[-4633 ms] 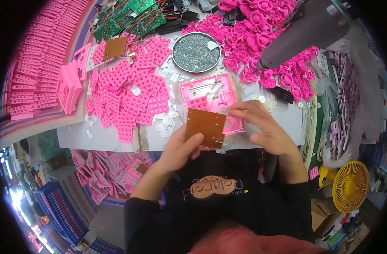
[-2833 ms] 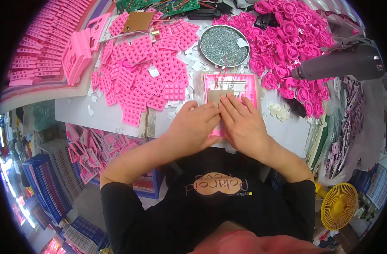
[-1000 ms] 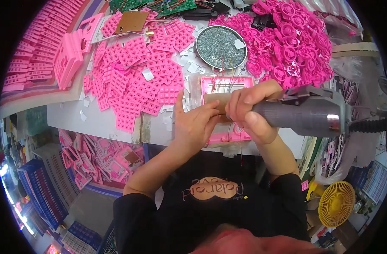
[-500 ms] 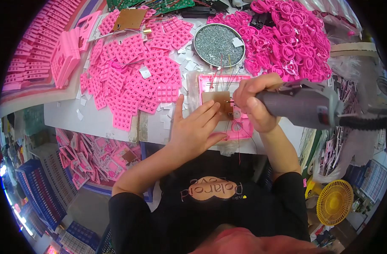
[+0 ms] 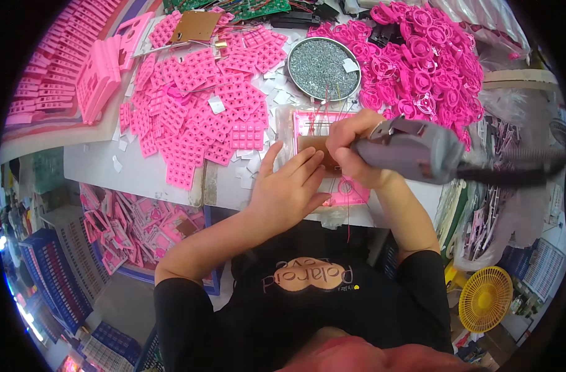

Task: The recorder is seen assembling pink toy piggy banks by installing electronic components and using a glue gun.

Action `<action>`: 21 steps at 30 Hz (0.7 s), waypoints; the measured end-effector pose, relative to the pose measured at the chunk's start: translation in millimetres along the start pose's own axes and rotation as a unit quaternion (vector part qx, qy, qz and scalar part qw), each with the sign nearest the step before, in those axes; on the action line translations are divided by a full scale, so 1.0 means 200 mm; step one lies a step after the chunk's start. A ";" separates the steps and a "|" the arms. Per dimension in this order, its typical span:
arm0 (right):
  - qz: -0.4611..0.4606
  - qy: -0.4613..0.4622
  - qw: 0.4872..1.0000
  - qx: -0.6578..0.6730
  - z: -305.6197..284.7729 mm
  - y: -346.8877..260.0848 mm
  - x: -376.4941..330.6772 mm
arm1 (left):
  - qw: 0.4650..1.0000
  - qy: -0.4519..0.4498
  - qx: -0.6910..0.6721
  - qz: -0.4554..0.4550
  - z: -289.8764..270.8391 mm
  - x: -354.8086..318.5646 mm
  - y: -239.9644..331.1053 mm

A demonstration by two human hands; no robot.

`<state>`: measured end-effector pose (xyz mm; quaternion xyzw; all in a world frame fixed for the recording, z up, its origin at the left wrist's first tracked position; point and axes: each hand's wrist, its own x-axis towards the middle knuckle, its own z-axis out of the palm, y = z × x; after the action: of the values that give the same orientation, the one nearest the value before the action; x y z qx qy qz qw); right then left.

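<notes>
A pink plastic casing (image 5: 356, 195) lies at the table's front edge, with a brown circuit board (image 5: 312, 144) on it and thin wires running out. My left hand (image 5: 283, 192) rests on the board's left part, fingers stretched out and holding nothing. In my right hand (image 5: 360, 152) is a grey electric screwdriver (image 5: 410, 152), held sideways with its cord end to the right. The fingers are wrapped round its front end, over the board's right part. Its tip is hidden behind that hand.
Just beyond the casing stands a round bowl (image 5: 290, 69) full of small screws. Pink keypad pieces (image 5: 190, 111) are heaped left, pink wheel-shaped parts (image 5: 419, 56) right. A bin of pink panels (image 5: 146, 226) sits below the table at left; a yellow fan (image 5: 486, 299) stands lower right.
My right hand and the electric screwdriver have moved left, covering more of the board. My left hand remains on the board. The whole view has shifted slightly.
</notes>
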<state>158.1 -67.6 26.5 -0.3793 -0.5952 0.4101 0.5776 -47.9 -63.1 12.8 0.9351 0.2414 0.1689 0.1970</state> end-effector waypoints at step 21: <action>-0.030 0.072 0.991 0.112 -0.08 -0.25 0.00 | 0.997 0.016 0.073 0.032 -0.10 0.83 -0.47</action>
<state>175.9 -85.8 73.4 -0.3226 -0.5135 0.4286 0.6697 45.5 104.0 23.9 0.9514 0.2264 0.1718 0.1189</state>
